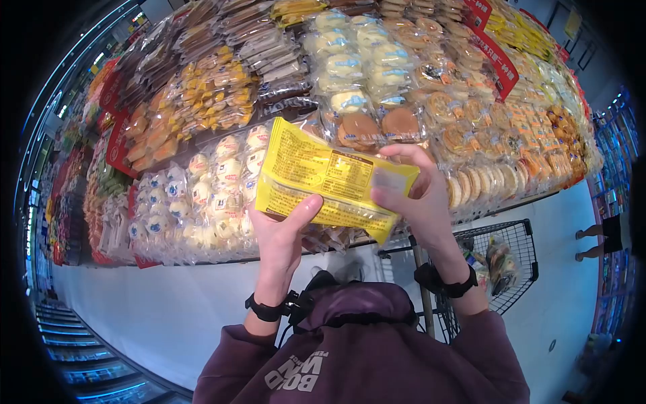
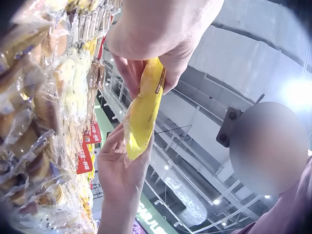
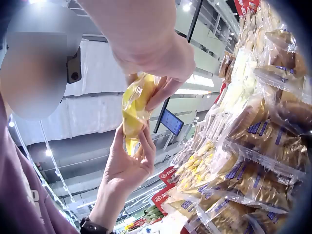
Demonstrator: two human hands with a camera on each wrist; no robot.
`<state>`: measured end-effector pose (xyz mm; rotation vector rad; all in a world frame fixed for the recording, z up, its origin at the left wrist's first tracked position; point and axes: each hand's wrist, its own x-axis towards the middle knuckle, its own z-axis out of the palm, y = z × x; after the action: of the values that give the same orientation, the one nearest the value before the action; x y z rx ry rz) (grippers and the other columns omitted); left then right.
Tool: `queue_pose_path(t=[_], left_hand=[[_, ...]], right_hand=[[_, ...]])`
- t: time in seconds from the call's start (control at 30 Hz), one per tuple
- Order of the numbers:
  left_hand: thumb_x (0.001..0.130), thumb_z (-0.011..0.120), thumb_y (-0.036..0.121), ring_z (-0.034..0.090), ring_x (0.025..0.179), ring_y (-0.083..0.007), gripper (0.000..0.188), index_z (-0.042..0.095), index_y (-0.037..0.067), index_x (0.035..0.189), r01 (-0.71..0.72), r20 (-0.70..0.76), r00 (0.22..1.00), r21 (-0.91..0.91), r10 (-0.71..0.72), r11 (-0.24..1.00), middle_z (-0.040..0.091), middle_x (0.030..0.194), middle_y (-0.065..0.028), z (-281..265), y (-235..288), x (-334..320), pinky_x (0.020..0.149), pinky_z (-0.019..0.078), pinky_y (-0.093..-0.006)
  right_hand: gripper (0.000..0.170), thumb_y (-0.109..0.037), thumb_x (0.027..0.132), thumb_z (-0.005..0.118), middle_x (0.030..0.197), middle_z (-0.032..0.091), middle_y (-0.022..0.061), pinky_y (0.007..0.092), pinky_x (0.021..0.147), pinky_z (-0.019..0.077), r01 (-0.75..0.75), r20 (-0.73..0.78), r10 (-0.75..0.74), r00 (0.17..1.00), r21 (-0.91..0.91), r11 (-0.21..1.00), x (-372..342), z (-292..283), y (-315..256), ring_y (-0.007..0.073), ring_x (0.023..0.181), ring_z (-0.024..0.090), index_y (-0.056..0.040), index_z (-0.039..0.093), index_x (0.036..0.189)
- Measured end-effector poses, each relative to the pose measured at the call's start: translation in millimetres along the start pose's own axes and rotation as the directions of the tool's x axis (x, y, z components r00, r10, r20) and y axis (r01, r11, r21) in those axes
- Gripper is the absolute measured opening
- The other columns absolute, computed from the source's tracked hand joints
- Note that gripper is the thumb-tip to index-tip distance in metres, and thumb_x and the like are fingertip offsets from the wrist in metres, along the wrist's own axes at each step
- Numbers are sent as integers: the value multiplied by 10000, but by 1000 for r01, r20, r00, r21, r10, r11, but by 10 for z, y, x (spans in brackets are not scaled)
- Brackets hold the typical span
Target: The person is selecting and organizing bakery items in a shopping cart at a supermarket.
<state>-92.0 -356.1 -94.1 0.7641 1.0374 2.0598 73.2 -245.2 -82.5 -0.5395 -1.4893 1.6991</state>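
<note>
A yellow plastic food packet (image 1: 323, 178), its printed side with a text panel facing up, is held in both hands in front of the chest. My left hand (image 1: 279, 232) grips its left end, thumb lying over the lower edge. At the other end, my right hand (image 1: 424, 198) pinches the packet between thumb and fingers, beside a clear window. Seen edge-on in the left wrist view, the packet (image 2: 146, 109) looks plump between the hands. In the right wrist view its crinkled yellow film (image 3: 134, 109) shows, with the left hand (image 3: 124, 173) below it.
A broad display of wrapped breads and cakes (image 1: 346, 74) fills the area beyond the hands, with red signs (image 1: 494, 64) standing among them. A black wire shopping cart (image 1: 525, 252) holding bagged goods stands at the right. Another person's legs (image 1: 589, 244) show farther right.
</note>
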Motion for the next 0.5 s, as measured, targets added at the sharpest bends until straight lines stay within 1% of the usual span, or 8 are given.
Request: queue_pose_path(t=[0.1,0.2,0.4,0.5], left_hand=[[796,732,-27,653,939,-164,398,588,-46,1166,-3,-68,998,-36,0,999,671,1066,-120,93,-87,-33,850,522,-299],[806,723,-33,648,938,-159,379,589,-44,1160,11,-99,995,-64,-18,998,667,1069,-113,125,-136,-66,849,518,-297],[811,714,-43,648,925,-154,373,583,-43,1160,-7,-82,997,-51,2,999,662,1069,-109,125,-148,-96,843,520,-297],[811,711,-49,648,936,-158,400,566,-42,1184,17,-77,997,-52,-21,998,656,1080,-111,109,-174,-112,854,520,-299]], right_hand=[[431,-117,794,791,1041,667,72,258,764,536,14,-152,24,988,242,970,-25,135,28,103,909,646,-14,571,1151],[406,-124,816,774,1049,669,73,260,784,532,-71,-83,77,994,71,995,-71,115,115,105,911,648,7,570,1143],[413,-104,822,763,1050,673,68,255,811,524,-104,-13,105,994,74,992,-28,85,32,103,943,640,15,575,1170],[423,-86,823,760,1048,676,75,258,825,526,-73,-39,73,997,25,997,-39,83,-22,105,953,639,26,573,1186]])
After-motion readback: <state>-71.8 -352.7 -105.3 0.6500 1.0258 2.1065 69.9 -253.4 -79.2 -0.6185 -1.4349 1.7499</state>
